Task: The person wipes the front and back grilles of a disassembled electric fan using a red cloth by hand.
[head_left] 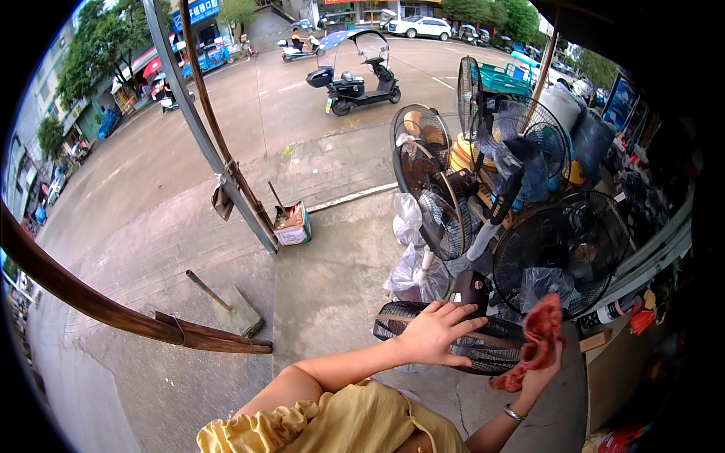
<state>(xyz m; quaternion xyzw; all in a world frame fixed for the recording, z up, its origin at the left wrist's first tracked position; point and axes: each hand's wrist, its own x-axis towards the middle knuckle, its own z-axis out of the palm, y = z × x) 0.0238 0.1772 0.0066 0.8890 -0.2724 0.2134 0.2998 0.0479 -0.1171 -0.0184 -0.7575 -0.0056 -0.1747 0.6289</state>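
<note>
My left hand (436, 333) rests with fingers spread on the black wire guard of a fan (453, 349) that lies tilted low in front of me. My right hand (538, 370) grips a crumpled red cloth (539, 332) just right of that guard. Behind them stand several black pedestal fans, the nearest one (560, 251) at right and another one (434, 200) in the middle, partly wrapped in clear plastic bags (414, 275).
A slanted metal pole (204, 128) and a rusty brown pipe (91, 302) cross the concrete pavement at left. A small cardboard box (293, 225) stands at the pole's foot. A parked scooter (355, 79) is on the street beyond. Cluttered shop goods (642, 204) fill the right side.
</note>
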